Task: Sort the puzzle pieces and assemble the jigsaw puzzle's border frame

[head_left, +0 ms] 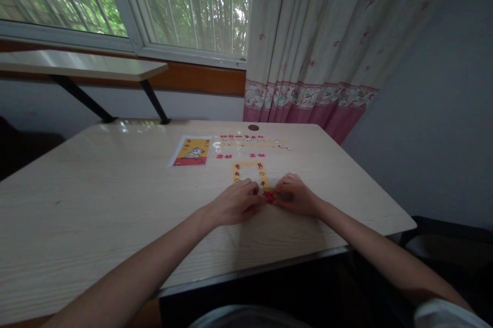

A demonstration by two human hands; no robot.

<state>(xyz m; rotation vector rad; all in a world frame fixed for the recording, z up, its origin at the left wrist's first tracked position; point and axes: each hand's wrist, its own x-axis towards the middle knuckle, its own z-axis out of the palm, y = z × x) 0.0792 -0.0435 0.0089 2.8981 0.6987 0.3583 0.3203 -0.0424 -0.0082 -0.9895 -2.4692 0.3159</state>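
A red jigsaw puzzle piece (269,197) lies between my two hands at the lower right corner of a partly assembled yellow puzzle border (250,164). My left hand (242,200) is closed, its fingertips at the left side of the red piece, and it covers the border's lower left part. From the other side my right hand (296,194) pinches the same piece between thumb and fingers. Beyond the border lie a few loose red pieces (224,156), and several rows of loose pieces (254,142) stretch behind them.
A printed reference picture of a white cat-like animal on yellow and red (191,152) lies left of the border. The wooden table (115,205) has a round cable hole (253,127) near its back edge. A raised shelf (84,63) stands back left, and a curtain (304,61) hangs behind.
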